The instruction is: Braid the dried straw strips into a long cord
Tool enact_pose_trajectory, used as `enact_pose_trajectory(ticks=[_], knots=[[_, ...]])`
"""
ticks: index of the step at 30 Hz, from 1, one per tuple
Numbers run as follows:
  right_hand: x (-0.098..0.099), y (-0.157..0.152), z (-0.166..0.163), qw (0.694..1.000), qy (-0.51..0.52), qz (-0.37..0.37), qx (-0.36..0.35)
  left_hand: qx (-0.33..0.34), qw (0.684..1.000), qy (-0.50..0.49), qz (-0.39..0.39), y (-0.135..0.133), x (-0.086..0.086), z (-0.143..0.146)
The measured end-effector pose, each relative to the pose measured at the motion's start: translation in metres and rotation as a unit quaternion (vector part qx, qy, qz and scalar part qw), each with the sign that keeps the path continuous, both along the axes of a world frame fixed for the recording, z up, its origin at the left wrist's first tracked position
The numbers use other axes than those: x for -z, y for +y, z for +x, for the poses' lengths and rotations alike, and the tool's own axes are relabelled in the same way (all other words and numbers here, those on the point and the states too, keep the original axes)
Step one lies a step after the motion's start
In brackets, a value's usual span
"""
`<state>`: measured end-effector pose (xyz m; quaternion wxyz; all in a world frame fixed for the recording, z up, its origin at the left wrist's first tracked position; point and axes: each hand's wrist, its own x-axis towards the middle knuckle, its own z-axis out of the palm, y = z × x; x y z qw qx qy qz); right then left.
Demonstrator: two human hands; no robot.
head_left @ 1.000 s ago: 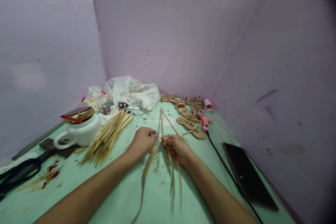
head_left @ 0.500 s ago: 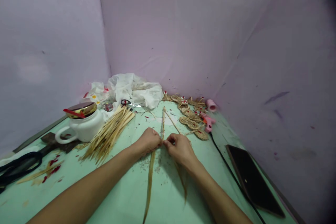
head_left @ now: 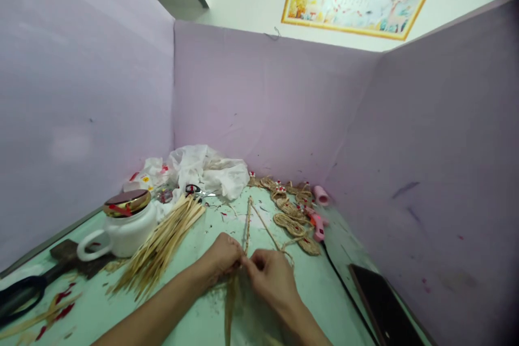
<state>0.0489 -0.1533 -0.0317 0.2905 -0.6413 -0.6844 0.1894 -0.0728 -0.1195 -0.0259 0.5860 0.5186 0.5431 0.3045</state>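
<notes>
A thin braided straw cord runs along the table away from me and doubles back to the right. At its near end my left hand is closed on the braid. My right hand pinches at the same spot, thumb and forefinger touching the left fingertips. Exactly how the strands cross there is hidden by the fingers. A flat loose straw strand hangs below the hands toward me. To the left lies a bundle of dry straw strips.
A white mug with a gold lid stands left, near black-handled scissors. White plastic bags lie at the back. On the right are small woven straw soles, a pink glue gun with its cord, and a dark tablet-like slab.
The view has tilted up, bringing a framed picture on the wall into sight. Both hands stay together at the braid's near end, and the loose strands below have shifted.
</notes>
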Motion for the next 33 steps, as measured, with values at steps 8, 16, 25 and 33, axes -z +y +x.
enact_pose_trajectory(ticks=[8, 16, 25, 33], knots=[[0.005, 0.02, -0.004, 0.884, 0.385, -0.267, 0.008, 0.063, 0.998, -0.024, -0.011, 0.004, 0.002, -0.008], [0.015, 0.022, -0.001, 0.923, 0.313, -0.222, 0.019, 0.083, 0.988, 0.128, 0.019, 0.004, -0.003, -0.008], [0.016, 0.017, -0.003, 0.9, 0.384, -0.207, 0.022, 0.064, 0.897, 0.395, 0.185, -0.03, -0.009, 0.001], [0.016, 0.017, 0.001, 0.863, 0.446, -0.236, -0.002, 0.117, 0.88, 0.38, 0.259, -0.042, -0.009, 0.006]])
